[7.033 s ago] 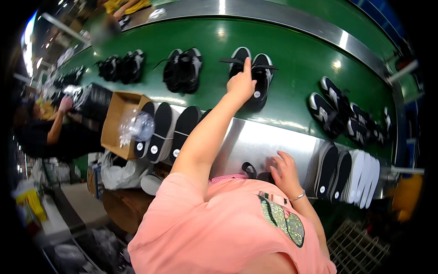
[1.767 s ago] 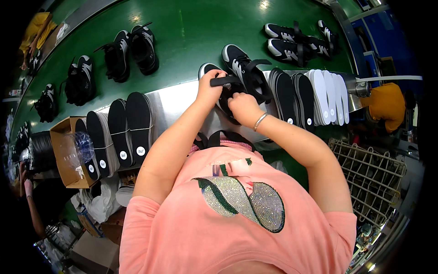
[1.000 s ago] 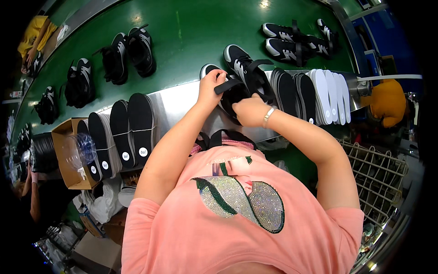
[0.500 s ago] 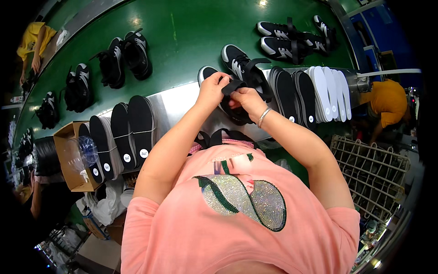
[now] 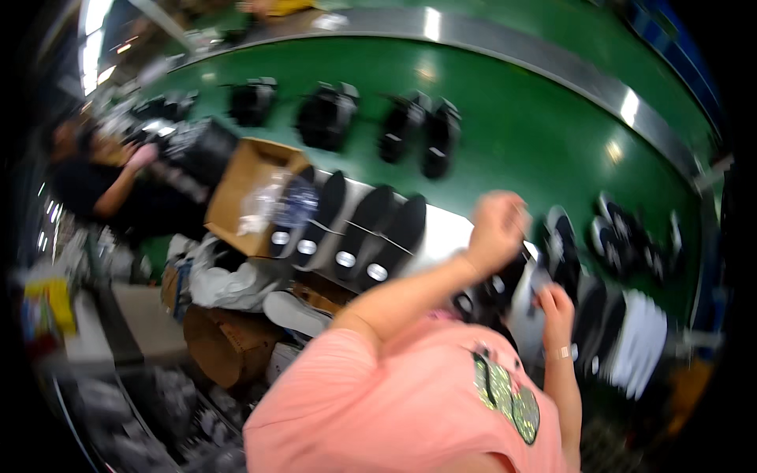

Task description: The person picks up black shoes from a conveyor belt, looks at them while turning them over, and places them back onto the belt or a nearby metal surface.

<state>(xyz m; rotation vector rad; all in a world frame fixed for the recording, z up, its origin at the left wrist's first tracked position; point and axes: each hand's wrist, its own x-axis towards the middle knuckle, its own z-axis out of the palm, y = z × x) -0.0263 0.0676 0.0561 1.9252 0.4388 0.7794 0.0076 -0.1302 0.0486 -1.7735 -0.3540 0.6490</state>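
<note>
My left hand (image 5: 498, 229) is raised over the steel ledge beside the green work surface, its fingers bent but smeared by motion. Lower and to the right, my right hand (image 5: 557, 306) has curled fingers, also blurred. I cannot make out whether either hand holds something. A dark shoe (image 5: 511, 277) lies partly hidden between my hands. Just beyond my right hand stands a black sneaker (image 5: 561, 243) with a pale toe. Right of that hand are stacks of black insoles (image 5: 591, 311) and white insoles (image 5: 637, 343).
Left of my hands, bundled black insoles (image 5: 371, 229) stand beside an open cardboard box (image 5: 236, 197) holding clear plastic. Pairs of black shoes (image 5: 327, 117) sit across the green surface (image 5: 520, 118), with more shoes (image 5: 627, 236) at right. A person in black (image 5: 118, 185) is at far left.
My view has swung left, showing more of the box and the floor items. My hands, earlier together on a black strap at the shoe, are now apart, the left one higher.
</note>
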